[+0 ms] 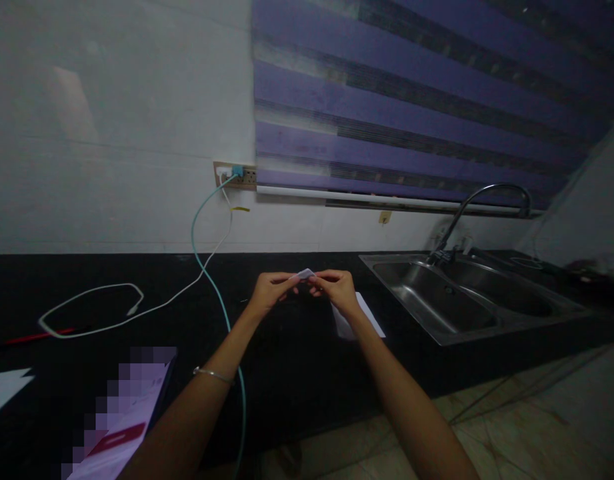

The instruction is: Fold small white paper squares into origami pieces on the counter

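A small piece of white paper (305, 273), apparently folded, is pinched between my two hands above the black countertop (287, 373). My left hand (273, 291) grips its left side with thumb and fingers. On its right side, my right hand (335, 288) holds it the same way. The fingertips of both hands almost meet, and part of the paper is hidden behind them. Under my right wrist lies a larger white sheet of paper (371, 315), partly covered by the forearm.
At right is a double steel sink (437, 300) with a curved tap (457, 217). A teal cable (217, 293) and a white cable (181, 288) run from the wall socket (247, 177) across the counter. A lit screen (131, 413) and white papers (7, 390) lie at left.
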Demonstrator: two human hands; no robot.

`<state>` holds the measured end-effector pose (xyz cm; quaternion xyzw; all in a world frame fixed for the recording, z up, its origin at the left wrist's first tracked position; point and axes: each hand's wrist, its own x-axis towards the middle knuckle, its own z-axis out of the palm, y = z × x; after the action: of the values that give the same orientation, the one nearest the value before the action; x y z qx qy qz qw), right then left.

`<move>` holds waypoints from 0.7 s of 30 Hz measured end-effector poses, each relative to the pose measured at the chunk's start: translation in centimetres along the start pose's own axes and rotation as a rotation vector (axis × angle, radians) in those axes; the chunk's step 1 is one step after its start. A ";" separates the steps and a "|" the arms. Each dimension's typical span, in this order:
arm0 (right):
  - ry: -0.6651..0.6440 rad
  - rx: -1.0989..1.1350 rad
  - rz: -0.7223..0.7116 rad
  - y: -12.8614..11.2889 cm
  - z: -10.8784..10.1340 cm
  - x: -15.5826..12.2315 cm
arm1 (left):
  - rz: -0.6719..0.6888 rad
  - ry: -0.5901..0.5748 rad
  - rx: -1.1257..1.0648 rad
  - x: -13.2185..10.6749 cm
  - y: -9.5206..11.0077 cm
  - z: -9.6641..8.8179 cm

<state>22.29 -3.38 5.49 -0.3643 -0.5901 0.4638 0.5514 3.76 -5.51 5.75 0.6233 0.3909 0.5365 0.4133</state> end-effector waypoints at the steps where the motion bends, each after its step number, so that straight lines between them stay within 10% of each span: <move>1: -0.010 0.013 0.011 0.0 0.0 0.0 | 0.006 -0.006 0.010 0.0 0.1 0.0; 21: -0.074 -0.199 -0.191 -0.3 -0.3 -0.5 | 0.099 -0.037 0.027 0.6 -1.4 -0.7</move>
<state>22.72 -3.91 5.65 -0.3419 -0.6852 0.3615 0.5320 3.06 -4.44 4.72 0.6573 0.3590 0.5395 0.3848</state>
